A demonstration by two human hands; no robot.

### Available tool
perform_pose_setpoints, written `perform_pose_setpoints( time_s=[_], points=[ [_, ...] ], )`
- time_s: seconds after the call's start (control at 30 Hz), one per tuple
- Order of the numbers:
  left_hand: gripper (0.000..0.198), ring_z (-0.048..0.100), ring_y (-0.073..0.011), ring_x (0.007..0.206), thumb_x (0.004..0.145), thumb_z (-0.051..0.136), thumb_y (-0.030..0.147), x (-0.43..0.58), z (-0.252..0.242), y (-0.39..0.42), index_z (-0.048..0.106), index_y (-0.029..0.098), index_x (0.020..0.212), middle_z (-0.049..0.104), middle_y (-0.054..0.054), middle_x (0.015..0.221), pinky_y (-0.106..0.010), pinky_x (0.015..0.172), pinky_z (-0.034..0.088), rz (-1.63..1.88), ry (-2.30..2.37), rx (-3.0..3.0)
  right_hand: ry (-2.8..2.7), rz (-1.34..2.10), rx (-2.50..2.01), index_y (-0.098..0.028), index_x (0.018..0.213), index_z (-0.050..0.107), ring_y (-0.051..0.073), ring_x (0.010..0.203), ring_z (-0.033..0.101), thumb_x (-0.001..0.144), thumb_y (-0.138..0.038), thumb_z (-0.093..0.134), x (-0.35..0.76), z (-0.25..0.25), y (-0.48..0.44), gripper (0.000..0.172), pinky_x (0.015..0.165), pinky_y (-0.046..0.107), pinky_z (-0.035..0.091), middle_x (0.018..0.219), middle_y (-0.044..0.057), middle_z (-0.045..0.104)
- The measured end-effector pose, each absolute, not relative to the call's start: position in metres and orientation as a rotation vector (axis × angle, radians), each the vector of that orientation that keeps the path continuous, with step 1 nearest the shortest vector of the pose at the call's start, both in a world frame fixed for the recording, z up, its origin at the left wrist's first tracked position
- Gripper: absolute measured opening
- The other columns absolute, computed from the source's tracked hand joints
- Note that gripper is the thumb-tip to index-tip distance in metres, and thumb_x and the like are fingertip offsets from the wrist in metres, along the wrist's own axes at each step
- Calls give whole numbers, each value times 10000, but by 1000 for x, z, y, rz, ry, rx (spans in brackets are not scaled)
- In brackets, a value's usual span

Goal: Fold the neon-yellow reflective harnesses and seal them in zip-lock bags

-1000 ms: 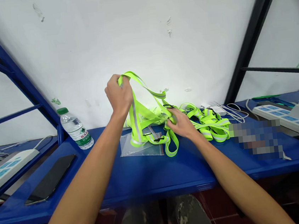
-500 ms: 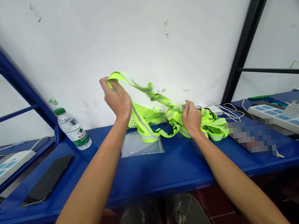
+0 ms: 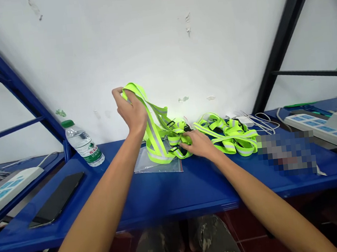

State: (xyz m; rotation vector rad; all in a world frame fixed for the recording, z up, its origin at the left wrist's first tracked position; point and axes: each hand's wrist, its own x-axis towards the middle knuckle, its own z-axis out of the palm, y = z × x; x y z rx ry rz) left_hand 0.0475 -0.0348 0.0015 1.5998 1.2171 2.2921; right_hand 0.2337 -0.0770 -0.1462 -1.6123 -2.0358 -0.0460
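Observation:
A neon yellow reflective strap (image 3: 155,137) with a grey stripe hangs in a loop from my left hand (image 3: 133,111), which is raised in front of the wall with its fingers closed round the top. Its lower part runs down into a bunch of straps with black buckles on the table. At that bunch, my right hand (image 3: 199,143) is low, with thumb and fingers closed on the strapping; the fingertips are partly hidden. A second heap of reflective straps (image 3: 232,135) lies just right of my right hand. Clear plastic bags (image 3: 157,165) lie flat under the hanging loop.
On the blue table (image 3: 175,193), a water bottle (image 3: 84,145) and a black phone (image 3: 57,199) are at the left. White cables (image 3: 264,122) and a pixelated item (image 3: 287,153) lie at the right. Power strips (image 3: 325,129) sit on the side shelves.
My right hand has moved left and down, from the right heap to the strap bunch near the middle. The straps have separated into two groups. My left hand keeps its hold, almost unmoved.

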Motion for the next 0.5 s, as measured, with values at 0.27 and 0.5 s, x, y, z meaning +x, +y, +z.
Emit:
perform_pose_setpoints(
  time_s=[0.27,0.5],
  points=[
    [254,550,-171,1034,973,396,484,57,10,-41,401,233,942,530,-17,954,-303,931,424,2364,1027,1508,-2098,-84,-1617,-172,1459,364,373,1299,406,798,-525,605,229,-148,-81,787,1028,481,340,1327,162,561],
    [251,561,-175,1048,969,405,497,56,28,-17,400,247,990,522,-21,982,-315,920,451,2264,888,1501,-1879,93,-1261,-190,776,628,257,911,555,730,-310,621,233,-139,-74,129,862,395,426,847,78,638]
  ],
)
